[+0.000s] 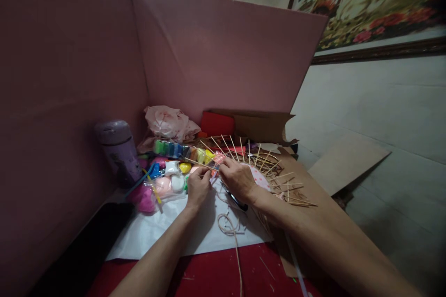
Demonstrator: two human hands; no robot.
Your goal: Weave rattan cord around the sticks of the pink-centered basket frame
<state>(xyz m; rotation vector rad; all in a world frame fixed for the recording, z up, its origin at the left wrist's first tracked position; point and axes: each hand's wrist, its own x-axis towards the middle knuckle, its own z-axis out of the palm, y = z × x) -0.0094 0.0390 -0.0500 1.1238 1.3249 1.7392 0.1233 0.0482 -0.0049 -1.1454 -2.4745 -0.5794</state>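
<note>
Both hands are in close at the left side of the dotted disc (262,178), which sits right of center with sticks (249,151) fanning out, probably so both can reach its edge. Left hand (199,185) and right hand (237,177) have fingers curled in, nearly meeting; can't tell what's pinched, stick or cord (238,253). Clay packs (171,168) sit left, likely to keep elbow room.

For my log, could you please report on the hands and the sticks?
Left hand, right hand: together at left side of sticks, grip unclear. Sticks fan around dotted piece. Packs close beside left hand.
</note>
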